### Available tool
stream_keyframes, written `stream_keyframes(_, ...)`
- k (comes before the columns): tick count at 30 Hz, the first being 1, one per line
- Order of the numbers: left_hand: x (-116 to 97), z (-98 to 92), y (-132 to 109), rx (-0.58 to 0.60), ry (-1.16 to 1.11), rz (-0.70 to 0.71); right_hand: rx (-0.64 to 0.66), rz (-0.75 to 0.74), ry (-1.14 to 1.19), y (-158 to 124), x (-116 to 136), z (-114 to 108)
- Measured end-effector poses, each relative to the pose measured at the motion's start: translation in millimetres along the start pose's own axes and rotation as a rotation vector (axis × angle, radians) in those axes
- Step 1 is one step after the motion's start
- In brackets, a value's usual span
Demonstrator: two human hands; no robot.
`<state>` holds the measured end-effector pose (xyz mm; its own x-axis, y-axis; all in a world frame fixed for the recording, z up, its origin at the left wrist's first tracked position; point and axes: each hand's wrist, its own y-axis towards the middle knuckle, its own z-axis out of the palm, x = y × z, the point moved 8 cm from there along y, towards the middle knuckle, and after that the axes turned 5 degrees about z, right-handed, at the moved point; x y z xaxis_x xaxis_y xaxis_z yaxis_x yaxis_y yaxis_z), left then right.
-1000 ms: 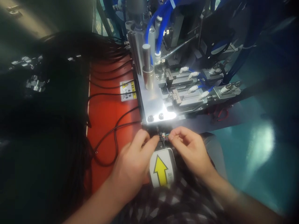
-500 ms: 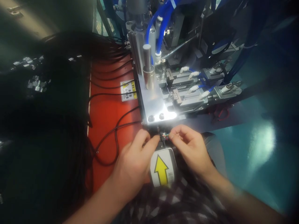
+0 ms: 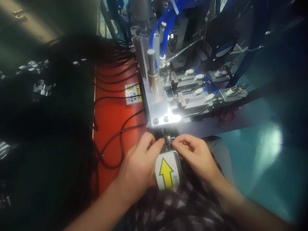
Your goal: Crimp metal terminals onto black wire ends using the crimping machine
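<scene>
Thin coloured wires (image 3: 171, 138) show between my fingertips, just in front of the machine's metal block. My left hand (image 3: 141, 157) is closed in a pinch at their left end; its fingertips are partly hidden behind the thumb. My right hand (image 3: 194, 154) pinches at the right end, with thumb and forefinger together. Right below the wires lies a narrow dark fixture (image 3: 167, 147), mostly hidden by the hands. Nearer to me is a white plate with a yellow arrow (image 3: 166, 173) pointing away from me.
A bright metal block (image 3: 156, 106) with an upright post stands just beyond my hands. Pneumatic cylinders with white fittings (image 3: 198, 92) and blue tubes (image 3: 166, 38) extend behind it. Black cables (image 3: 121, 144) loop across the orange surface (image 3: 108, 112), with a dark bundle (image 3: 79, 48) further left.
My right hand has shifted slightly left and down, and a little more of the coloured wires shows between the fingertips. My left hand stays nearly in place. The camera view has shifted slightly.
</scene>
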<state>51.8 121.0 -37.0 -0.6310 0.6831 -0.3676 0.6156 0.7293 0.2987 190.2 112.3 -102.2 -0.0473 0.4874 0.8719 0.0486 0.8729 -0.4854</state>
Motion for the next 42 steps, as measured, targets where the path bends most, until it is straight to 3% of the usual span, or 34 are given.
stream_keyframes(4, -0.4, -1.6, 2.0, -0.006, -0.013, -0.008, -0.148, -0.303, -0.234, -8.9, 28.0, -5.1)
stream_keyframes(6, -0.5, -2.2, 2.3, -0.008, -0.018, -0.009, -0.162, -0.352, -0.282, -9.6, 33.8, -5.6)
stream_keyframes(14, -1.2, -2.6, 1.4, -0.025, 0.019, 0.002, -0.029, -0.084, -0.083, 13.2, 17.6, -6.6)
stream_keyframes(19, -2.8, -3.7, 3.4, -0.026, 0.03, 0.001, 0.003, -0.127, -0.249, 9.6, 25.9, -10.0)
stream_keyframes(23, -2.5, -3.8, 4.2, -0.011, 0.032, 0.001, -0.101, -0.279, -0.47, 1.3, 42.0, -11.2)
stream_keyframes(27, -1.8, -4.1, 4.5, -0.024, 0.022, -0.002, -0.168, -0.347, -0.431, 1.3, 47.2, -4.5)
stream_keyframes(33, -2.1, -4.0, 4.8, -0.036, 0.032, -0.002, -0.121, -0.375, -0.366, 5.3, 41.9, -1.0)
stream_keyframes(42, -3.6, -5.4, 4.9, -0.033, 0.039, 0.01, -0.084, -0.205, -0.244, 13.9, 21.0, -5.6)
